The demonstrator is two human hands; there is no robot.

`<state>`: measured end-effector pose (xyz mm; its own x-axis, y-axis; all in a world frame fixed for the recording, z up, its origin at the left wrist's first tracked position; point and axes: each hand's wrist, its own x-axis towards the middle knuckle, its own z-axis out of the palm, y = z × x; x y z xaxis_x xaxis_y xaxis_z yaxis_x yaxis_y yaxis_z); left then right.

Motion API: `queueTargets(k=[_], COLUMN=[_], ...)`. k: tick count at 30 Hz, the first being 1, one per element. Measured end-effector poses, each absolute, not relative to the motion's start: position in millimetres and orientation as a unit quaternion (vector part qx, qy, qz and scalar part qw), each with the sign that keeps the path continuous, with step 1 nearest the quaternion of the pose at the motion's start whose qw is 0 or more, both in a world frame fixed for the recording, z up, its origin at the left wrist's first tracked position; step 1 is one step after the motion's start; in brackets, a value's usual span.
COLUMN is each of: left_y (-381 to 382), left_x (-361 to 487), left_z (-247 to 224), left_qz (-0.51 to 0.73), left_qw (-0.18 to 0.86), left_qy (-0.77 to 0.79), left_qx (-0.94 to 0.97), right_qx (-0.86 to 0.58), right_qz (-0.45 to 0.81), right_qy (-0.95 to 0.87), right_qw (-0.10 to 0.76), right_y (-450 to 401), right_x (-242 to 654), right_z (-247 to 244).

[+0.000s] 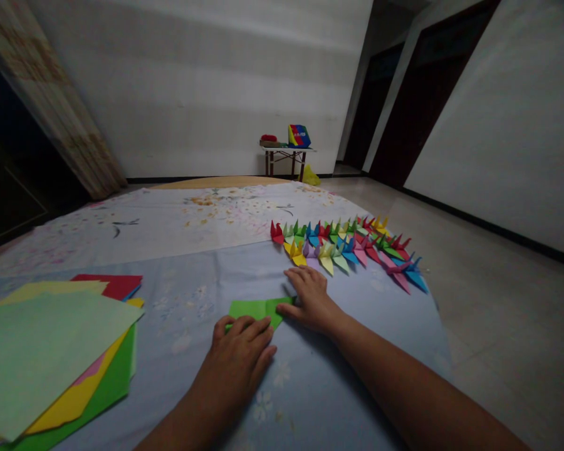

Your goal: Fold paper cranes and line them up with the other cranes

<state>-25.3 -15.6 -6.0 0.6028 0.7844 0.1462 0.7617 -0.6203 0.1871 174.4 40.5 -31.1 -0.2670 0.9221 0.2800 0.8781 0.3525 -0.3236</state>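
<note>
A folded piece of green origami paper (250, 307) lies on the blue floral tablecloth, a crease showing down its middle. My left hand (244, 347) rests palm down over the paper's lower left edge, its fingers loosely bent and covering part of it. At the paper's right corner is my right hand (309, 297), with the thumb on the paper and the fingers spread beyond it on the cloth. Neither hand visibly grips the sheet. Several folded paper cranes (328, 255) in many colours stand in rows just past my right hand.
A loose stack of coloured paper sheets (51, 344) lies at the left, pale green on top. The round table's edge curves along the right, past the cranes. Farther off, a small table (286, 150) by the wall carries a colourful box (299, 136).
</note>
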Motion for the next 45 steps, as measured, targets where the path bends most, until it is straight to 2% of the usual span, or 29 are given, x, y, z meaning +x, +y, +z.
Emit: queueTargets(k=[9, 22, 31, 37, 45], left_y=[-16.3, -14.3, -13.5, -12.2, -9.8], left_x=[-22.5, -29.8, -30.5, -33.8, -39.9], left_z=[-4.2, -9.8, -9.5, -9.9, -9.1], left_qz=[0.087, 0.098, 0.100, 0.093, 0.067], left_qw=[0.046, 0.049, 0.056, 0.060, 0.065], left_qy=[0.438, 0.426, 0.416, 0.408, 0.391], left_qx=[0.894, 0.898, 0.902, 0.906, 0.916], right_qx=[-0.631, -0.673, -0.587, -0.595, -0.656], right_qz=[0.085, 0.102, 0.050, 0.083, 0.086], right_qy=[-0.754, -0.717, -0.766, -0.784, -0.738], right_qw=[0.165, 0.149, 0.258, 0.157, 0.130], right_y=[38.1, 46.1, 38.6, 28.9, 43.6], right_x=[170.5, 194.8, 181.7, 159.1, 189.2], right_z=[-27.5, -18.8, -16.1, -22.9, -19.6])
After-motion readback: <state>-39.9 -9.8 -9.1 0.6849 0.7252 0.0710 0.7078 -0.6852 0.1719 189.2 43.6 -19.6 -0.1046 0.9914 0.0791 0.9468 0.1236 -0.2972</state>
